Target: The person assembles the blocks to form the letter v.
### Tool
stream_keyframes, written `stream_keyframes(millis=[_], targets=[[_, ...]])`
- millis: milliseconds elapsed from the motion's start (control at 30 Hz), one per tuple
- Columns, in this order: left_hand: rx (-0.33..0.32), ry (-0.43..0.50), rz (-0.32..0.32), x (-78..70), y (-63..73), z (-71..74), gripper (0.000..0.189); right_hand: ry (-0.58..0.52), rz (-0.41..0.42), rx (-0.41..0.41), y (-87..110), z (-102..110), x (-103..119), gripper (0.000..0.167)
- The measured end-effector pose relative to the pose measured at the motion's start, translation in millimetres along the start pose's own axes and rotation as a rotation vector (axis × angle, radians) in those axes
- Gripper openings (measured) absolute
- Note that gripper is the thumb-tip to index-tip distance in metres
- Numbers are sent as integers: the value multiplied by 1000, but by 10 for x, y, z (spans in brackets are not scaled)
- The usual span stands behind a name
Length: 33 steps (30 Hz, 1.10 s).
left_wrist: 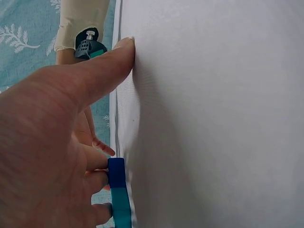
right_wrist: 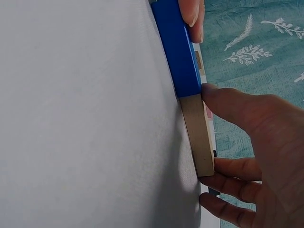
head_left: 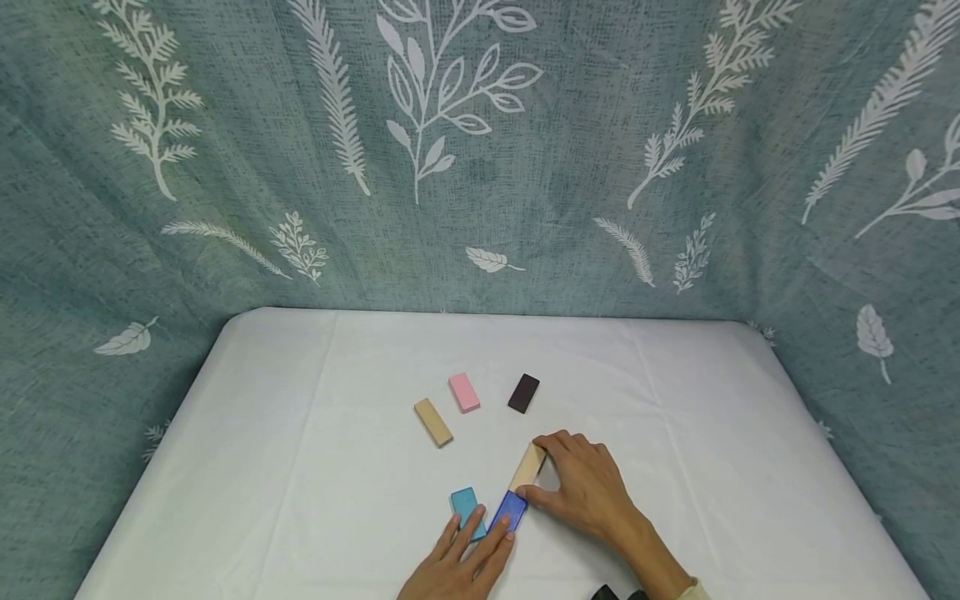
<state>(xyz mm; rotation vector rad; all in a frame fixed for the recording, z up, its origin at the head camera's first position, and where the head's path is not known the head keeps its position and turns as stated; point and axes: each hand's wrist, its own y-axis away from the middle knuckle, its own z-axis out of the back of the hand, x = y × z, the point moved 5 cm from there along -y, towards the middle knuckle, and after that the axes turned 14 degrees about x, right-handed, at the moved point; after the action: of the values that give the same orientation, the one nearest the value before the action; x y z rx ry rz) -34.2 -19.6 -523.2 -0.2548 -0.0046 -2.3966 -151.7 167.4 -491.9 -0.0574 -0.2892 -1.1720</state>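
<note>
A blue block [head_left: 508, 510] and a plain wooden block [head_left: 527, 467] lie end to end in a slanting line on the white cloth. My right hand [head_left: 588, 487] grips the wooden block lengthwise, its thumb near the joint with the blue block and its fingers at the far end. In the right wrist view the blue block [right_wrist: 178, 47] meets the wooden block [right_wrist: 198, 135]. My left hand [head_left: 457, 567] rests with extended fingertips on the blue block and the light blue block [head_left: 467, 508]. Its thumb stands apart in the left wrist view.
Farther back lie another plain wooden block [head_left: 433, 422], a pink block [head_left: 464, 392] and a dark brown block [head_left: 523, 393]. The white-covered table [head_left: 337, 467] ends at a patterned green curtain [head_left: 465, 167]. A black object [head_left: 604, 593] shows near the right forearm.
</note>
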Motion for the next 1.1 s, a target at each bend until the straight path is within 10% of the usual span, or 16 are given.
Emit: stream_keyframes(millis=[1100], targets=[[-14,-6,2,-1,1,-8,83,-13,-4,13,-3,-19,-15,76]])
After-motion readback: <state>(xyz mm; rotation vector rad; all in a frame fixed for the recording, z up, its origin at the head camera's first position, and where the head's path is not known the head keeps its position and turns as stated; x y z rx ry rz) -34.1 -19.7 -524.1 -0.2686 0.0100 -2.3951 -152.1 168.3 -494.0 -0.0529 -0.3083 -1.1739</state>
